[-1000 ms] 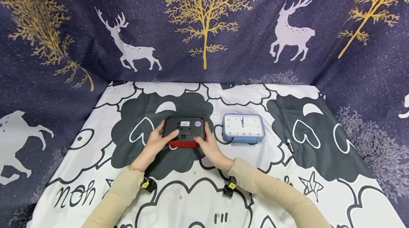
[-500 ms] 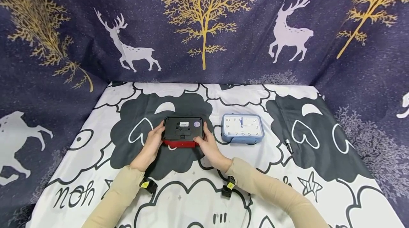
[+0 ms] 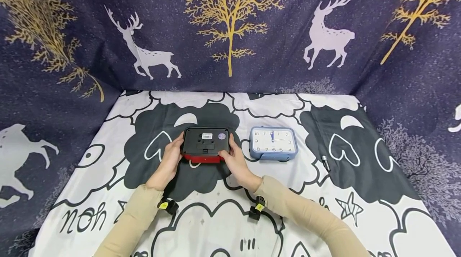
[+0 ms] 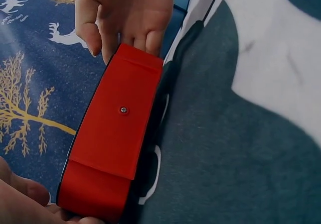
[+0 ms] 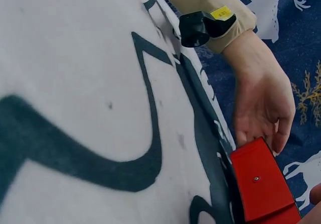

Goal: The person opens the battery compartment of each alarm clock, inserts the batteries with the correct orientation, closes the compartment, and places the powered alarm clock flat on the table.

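A red alarm clock (image 3: 206, 143) is held between both hands, its black back turned up toward the head camera, with a white barcode label and a round purple sticker. The left hand (image 3: 170, 162) grips its left end, thumb at the side edge. At the other end the right hand (image 3: 237, 165) holds on, its thumb pressing the lower right corner of the back. The left wrist view shows the clock's red underside (image 4: 113, 121) with a screw in it. The dial faces away and is hidden. Right of the right hand lies a blue alarm clock (image 3: 273, 141), dial up.
A dark marker pen (image 3: 325, 163) lies on the patterned tablecloth (image 3: 201, 225), right of the blue clock. Behind the table hangs a dark blue cloth (image 3: 201, 69) printed with deer and trees.
The left thumb has slid off the middle of the red clock's back to its left edge. The red clock has shifted slightly up in the head view. The blue clock stays put.
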Demonstrator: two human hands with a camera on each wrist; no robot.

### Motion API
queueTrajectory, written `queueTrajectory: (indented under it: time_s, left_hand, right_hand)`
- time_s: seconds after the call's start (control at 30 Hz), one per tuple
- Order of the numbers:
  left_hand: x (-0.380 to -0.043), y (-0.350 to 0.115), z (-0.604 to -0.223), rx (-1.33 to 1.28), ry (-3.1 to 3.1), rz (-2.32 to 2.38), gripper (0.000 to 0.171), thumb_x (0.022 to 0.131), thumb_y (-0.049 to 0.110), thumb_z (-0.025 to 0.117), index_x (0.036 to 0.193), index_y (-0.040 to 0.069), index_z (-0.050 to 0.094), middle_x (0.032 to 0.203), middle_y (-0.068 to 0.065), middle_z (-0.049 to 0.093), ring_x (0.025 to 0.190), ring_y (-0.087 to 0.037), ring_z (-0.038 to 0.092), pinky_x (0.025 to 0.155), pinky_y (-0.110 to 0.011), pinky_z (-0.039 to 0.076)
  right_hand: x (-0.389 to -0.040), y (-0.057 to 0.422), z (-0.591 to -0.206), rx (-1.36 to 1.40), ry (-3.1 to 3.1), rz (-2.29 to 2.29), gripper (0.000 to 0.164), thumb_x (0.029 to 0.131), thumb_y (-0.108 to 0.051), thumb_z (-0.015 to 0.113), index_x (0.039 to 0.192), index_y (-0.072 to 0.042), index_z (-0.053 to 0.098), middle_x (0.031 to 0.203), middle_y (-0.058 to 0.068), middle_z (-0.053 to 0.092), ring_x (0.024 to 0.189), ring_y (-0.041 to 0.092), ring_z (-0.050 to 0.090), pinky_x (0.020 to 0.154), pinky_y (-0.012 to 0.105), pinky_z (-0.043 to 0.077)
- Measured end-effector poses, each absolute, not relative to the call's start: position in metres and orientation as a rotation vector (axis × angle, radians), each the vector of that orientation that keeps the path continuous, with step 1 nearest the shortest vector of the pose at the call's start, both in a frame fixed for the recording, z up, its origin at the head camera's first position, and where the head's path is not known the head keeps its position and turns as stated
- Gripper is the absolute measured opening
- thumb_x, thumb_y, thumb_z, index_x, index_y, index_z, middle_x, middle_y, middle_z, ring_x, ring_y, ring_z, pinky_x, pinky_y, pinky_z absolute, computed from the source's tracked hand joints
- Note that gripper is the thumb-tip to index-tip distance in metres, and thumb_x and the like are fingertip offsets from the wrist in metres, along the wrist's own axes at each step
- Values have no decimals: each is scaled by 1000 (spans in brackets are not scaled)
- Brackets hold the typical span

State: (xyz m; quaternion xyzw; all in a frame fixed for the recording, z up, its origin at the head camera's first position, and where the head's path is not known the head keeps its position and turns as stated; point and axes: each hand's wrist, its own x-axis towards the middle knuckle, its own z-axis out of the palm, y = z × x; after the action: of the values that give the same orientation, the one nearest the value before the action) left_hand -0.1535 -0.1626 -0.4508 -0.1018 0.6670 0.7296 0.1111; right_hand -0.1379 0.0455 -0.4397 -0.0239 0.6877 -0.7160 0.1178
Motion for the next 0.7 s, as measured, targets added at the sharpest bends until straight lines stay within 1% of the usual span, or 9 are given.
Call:
queueTrajectory:
  time_s: [0.17,0.27,0.37,0.47,0.57,0.7]
  left_hand:
    - [-153,-162,-445,-312,1965,2137,50,105,15,26,154,12,22,162,-1,18,148,-16,14,121,-39,17]
    - [-153,-161,-442,-317,1967,2142,50,104,15,26,154,14,22,162,0,18,148,-15,16,120,-38,19]
    - [-152,-160,-438,-322,1958,2159,51,104,15,27,154,15,23,162,0,19,148,-14,17,120,-38,19]
    - [-151,-160,-434,-318,1953,2169,51,104,15,27,154,14,23,162,-1,18,148,-16,15,121,-39,18]
    - [-149,-159,-430,-324,1947,2169,51,104,15,27,154,14,22,162,-1,17,148,-16,15,120,-39,19]
    - [-149,-157,-425,-330,1928,2180,51,104,15,28,154,14,23,162,0,18,146,-15,19,117,-37,22]
  right_hand:
    - [-144,45,-451,-72,2017,-2100,78,87,1,48,153,2,6,162,16,1,148,27,16,119,44,18]
    - [-145,45,-452,-83,2053,-2090,78,88,-1,48,154,0,6,163,15,2,148,28,19,119,44,21]
    - [-144,45,-449,-85,2064,-2085,76,90,-2,48,155,-4,7,163,11,3,146,26,25,118,43,24]
    - [-144,45,-445,-87,2053,-2092,74,92,-2,47,155,-7,8,164,7,3,146,23,26,118,42,24]
    - [-143,46,-442,-102,2059,-2093,74,92,-1,47,155,-6,8,163,9,3,147,23,22,118,43,23]
    - [-142,47,-438,-99,2074,-2088,74,91,-1,47,155,-4,9,163,10,6,148,23,19,118,42,22]
